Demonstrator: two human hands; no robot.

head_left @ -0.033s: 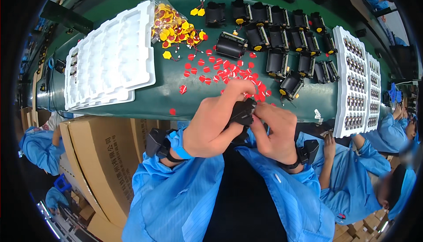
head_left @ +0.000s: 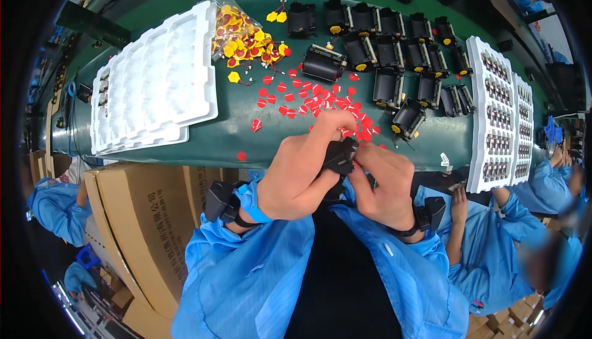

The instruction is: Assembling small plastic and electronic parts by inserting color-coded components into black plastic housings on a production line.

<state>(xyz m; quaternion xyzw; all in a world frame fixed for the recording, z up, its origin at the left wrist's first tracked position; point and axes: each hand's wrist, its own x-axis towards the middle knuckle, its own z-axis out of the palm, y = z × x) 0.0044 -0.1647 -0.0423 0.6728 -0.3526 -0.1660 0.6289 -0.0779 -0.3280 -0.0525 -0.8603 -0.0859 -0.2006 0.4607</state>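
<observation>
In front of my body, a small black plastic housing [head_left: 339, 156] is held above the near edge of the green work surface. My left hand [head_left: 300, 175] is wrapped round it, the index finger bent over its top and the thumb underneath. The fingers of my right hand [head_left: 388, 181] are pinched against the housing's right end; whether a small part sits between those fingertips is hidden. Just beyond my hands lie many loose red discs [head_left: 320, 101], some with white marks. Similar black housings [head_left: 388, 86], several with yellow round parts and wires, stand in rows farther right.
White moulded trays [head_left: 206, 86] are stacked at left, beside a clear bag [head_left: 231, 15] of yellow and red discs with wires. Filled white trays [head_left: 478, 117] stand at right. Cardboard boxes [head_left: 135, 215] are lower left. A person in a blue smock [head_left: 493, 259] sits close at right.
</observation>
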